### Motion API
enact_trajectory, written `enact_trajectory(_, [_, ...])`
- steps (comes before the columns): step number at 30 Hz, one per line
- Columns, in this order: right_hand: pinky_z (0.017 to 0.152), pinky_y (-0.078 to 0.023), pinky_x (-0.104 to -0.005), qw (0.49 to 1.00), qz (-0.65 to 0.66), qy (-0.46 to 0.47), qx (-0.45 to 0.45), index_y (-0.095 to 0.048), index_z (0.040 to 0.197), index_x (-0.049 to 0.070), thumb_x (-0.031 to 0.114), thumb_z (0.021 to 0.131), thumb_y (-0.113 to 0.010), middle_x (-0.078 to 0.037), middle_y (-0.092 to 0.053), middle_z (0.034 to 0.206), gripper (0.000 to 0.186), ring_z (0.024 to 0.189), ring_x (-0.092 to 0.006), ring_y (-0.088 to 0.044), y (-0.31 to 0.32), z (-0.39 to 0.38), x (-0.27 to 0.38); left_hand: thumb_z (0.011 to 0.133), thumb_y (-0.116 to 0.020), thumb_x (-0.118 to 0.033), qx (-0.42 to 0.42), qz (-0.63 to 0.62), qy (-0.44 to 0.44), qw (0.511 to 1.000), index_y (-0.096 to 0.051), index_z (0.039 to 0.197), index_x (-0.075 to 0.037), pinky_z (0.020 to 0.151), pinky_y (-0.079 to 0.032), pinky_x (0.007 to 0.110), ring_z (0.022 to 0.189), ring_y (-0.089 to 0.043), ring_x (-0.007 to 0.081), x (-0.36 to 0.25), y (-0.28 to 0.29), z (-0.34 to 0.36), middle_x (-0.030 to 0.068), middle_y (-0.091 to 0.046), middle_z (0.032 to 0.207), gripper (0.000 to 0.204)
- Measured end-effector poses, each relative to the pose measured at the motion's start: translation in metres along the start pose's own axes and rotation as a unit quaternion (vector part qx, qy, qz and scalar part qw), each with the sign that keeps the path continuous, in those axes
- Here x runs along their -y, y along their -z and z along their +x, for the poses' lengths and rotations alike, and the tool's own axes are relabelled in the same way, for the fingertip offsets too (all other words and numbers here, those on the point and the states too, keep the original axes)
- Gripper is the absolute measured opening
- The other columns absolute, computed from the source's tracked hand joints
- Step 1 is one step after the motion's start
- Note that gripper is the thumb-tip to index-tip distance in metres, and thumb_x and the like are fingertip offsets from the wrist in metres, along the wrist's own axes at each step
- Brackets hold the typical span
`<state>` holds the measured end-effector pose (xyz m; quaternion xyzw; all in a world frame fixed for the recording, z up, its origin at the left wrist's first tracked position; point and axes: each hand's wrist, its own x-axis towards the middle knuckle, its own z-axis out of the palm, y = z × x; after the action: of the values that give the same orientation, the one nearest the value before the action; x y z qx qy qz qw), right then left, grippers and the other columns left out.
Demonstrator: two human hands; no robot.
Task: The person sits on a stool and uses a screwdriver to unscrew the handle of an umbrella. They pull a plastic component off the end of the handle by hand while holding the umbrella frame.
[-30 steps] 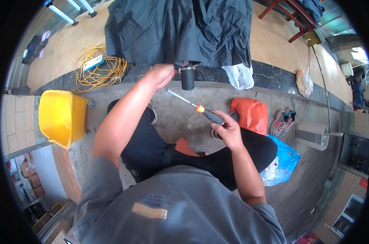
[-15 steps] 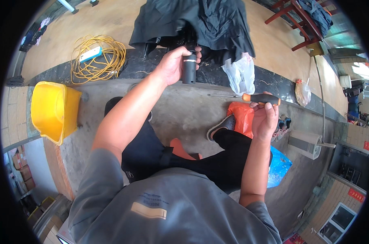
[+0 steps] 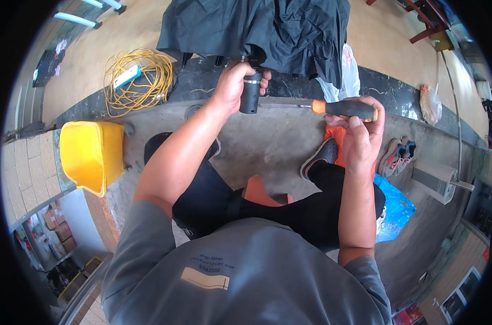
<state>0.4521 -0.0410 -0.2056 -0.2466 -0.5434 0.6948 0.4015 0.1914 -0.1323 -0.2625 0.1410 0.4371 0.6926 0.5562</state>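
Observation:
My left hand is closed round the dark cylindrical handle of a black folding umbrella. The handle's blunt end points toward me, and a pale ring circles its upper part. Beyond the fingers hangs the loose, creased canopy, which hides most of the ribs and shaft. My right hand grips a screwdriver by its black and orange handle, held almost level. Its thin shank points left toward the umbrella handle; where the tip ends is hard to make out.
A coiled yellow extension cord lies on the raised ledge at left, above a yellow bin. Plastic bags, one white and one blue, lie at right. Shoes stand near a grey-white box.
My right hand has lifted the screwdriver farther from me and slightly nearer the umbrella handle. The canopy has spread and covers more of the ribs. The whole view has shifted a little.

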Motion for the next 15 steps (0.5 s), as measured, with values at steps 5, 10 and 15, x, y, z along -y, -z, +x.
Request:
enact_trajectory(5, [0.081,-0.059,-0.0416,0.998,-0.026,0.053,-0.02,-0.04,0.116,-0.003,0.007,0.09,-0.056,-0.022,-0.057,0.111,0.032,0.086,-0.03,-0.069,0.0,-0.004,-0.002,0.084,-0.046,-0.014,-0.02,-0.022,0.048,0.998,-0.054,0.103,-0.006,0.065,-0.052,0.035,0.073,-0.062,0.0205,0.013,-0.002,0.006,0.0137,-0.065,0.091,0.022])
enact_trajectory(10, [0.087,-0.058,-0.0423,1.0,-0.001,0.021,-0.022,-0.04,0.115,-0.001,0.002,0.086,-0.056,-0.018,-0.054,0.113,0.033,0.097,-0.0256,-0.065,0.005,-0.008,-0.003,0.084,-0.045,-0.015,-0.041,-0.056,0.083,0.994,-0.053,0.102,-0.005,0.066,-0.051,0.035,0.076,-0.059,0.0199,0.016,0.001,0.007,0.0131,-0.062,0.089,0.022])
enact_trajectory(15, [0.088,-0.056,-0.0411,1.0,-0.016,0.016,-0.021,-0.04,0.116,-0.001,0.003,0.086,-0.057,-0.017,-0.053,0.114,0.035,0.098,-0.025,-0.064,0.002,-0.014,-0.005,0.083,-0.047,-0.022,-0.005,-0.06,0.057,0.997,-0.056,0.103,0.007,0.07,-0.049,0.035,0.076,-0.055,0.0201,0.013,-0.001,0.008,0.0137,-0.06,0.092,0.036])
